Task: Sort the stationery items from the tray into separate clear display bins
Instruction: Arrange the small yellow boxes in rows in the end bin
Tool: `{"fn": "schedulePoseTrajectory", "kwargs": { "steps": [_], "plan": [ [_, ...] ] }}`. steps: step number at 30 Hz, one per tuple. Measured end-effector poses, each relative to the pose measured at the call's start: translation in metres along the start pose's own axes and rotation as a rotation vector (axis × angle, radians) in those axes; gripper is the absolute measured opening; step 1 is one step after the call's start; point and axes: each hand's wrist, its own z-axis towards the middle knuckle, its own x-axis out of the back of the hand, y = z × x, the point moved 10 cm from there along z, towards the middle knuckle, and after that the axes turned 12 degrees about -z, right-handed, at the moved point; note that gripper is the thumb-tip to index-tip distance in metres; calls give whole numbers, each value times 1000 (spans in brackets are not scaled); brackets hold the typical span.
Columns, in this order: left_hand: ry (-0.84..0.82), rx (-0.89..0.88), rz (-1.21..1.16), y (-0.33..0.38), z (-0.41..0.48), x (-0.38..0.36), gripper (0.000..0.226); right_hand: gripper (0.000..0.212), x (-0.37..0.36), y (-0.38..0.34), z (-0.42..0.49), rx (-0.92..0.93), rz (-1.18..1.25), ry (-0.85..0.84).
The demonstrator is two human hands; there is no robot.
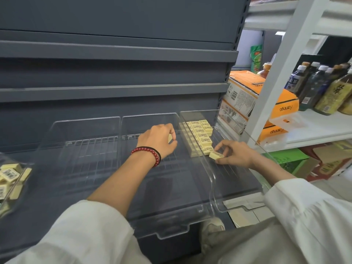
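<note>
Three clear display bins sit side by side on a dark grey shelf. The right bin [215,180] holds rows of pale yellow erasers [200,136] at its back. My right hand [236,155] is inside that bin, pinching one eraser [216,155] just in front of the rows. My left hand [158,140] hovers over the middle bin [152,212], fingers curled around another yellow eraser [170,138]. A clear tray [24,168] at the far left holds several loose erasers [10,176]. The left bin [57,130] has nothing in it.
Dark grey shelf boards [114,52] rise above the bins. To the right stands a white rack [276,77] with orange cartons [247,92] and dark bottles [323,86]. Green and brown boxes [293,161] lie under it. My shoe [213,227] shows below.
</note>
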Motion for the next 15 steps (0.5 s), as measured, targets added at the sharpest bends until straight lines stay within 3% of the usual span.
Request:
{"fn": "schedulePoseTrajectory", "kwargs": {
  "steps": [4,9,15],
  "plan": [
    [-3,-7,11,1,1,-1,9,49,-6,-5,-8,28,-125,-68],
    [-21,-14,26,4,2,-5,8,56,-20,-7,-12,97,-96,-154],
    [-24,-17,44,7,2,-6,9,47,0,-4,-12,37,-188,11]
  ]
}}
